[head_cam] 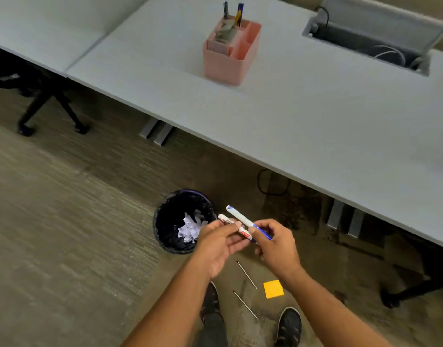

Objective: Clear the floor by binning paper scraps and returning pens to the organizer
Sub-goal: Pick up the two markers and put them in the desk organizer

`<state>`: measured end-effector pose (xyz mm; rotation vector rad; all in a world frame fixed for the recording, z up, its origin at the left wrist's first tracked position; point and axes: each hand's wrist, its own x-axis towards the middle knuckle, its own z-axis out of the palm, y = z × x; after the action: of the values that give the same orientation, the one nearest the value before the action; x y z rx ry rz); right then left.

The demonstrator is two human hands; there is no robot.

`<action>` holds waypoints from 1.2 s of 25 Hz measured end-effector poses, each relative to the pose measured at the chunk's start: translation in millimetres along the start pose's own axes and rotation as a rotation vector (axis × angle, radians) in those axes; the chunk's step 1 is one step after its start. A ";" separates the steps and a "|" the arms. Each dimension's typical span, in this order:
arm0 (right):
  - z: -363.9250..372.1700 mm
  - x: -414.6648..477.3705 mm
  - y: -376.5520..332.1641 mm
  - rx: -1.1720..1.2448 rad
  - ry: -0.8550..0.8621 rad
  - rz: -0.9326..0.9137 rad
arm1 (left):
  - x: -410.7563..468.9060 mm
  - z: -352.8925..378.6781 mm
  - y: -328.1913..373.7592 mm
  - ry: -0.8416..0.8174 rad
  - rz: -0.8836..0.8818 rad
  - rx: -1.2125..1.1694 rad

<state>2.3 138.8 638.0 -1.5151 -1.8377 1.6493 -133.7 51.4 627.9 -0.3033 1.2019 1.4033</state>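
1. The bin [169, 214] on the floor holds white paper scraps [190, 230]; that part looks mostly done.
2. The left hand [219, 245] pinches a red-labelled marker [226, 219] between thumb and curled fingers.
3. The pink organizer [226, 63] stands on the desk [315, 121], well apart from the hands, and neither marker is in it yet.
4. A thin pen [246, 274] and a second thin pen [245, 304] lie on the floor, not yet picked up.
5. The right hand [276, 244] grips a blue marker [240, 216]; below it, a yellow note [273, 289] lies unbinned.

Both bare forearms reach in from the near edge and converge at centre. The left hand [219, 246] pinches a white-and-red marker [228, 221] between thumb and fingers. The right hand [278, 246] (its back toward the camera) pinches a white-and-blue marker [240, 216] just beside it.
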 end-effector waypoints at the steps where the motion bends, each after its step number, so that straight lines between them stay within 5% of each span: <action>1: 2.3 -2.0 -17.6 -0.034 -0.023 -0.032 | -7.8 -5.2 18.1 0.001 0.028 0.008; 5: -2.3 -3.2 -92.6 -0.186 -0.190 -0.162 | -35.6 -34.9 95.5 -0.025 0.204 0.264; 9: -16.4 7.1 -176.1 -0.354 -0.373 -0.226 | -66.3 -41.6 157.6 -0.248 0.358 0.873; 12: -19.6 20.5 -226.8 -0.494 -0.460 -0.314 | -82.6 -20.8 182.3 -0.393 0.379 1.121; 20: -14.1 72.5 -287.4 -0.484 -0.425 -0.397 | -75.4 25.5 218.7 -0.364 0.302 0.779; 25: -18.7 128.7 -296.6 0.055 -0.392 -0.214 | -33.1 56.3 250.5 -0.295 0.236 0.560; 30: -23.5 212.2 -319.1 0.161 -0.436 -0.160 | 22.5 114.8 312.7 -0.172 0.222 0.605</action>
<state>-236.5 377.1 821.3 -0.9689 -1.9061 2.1102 -353.2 228.1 806.9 0.3740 1.4789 1.1525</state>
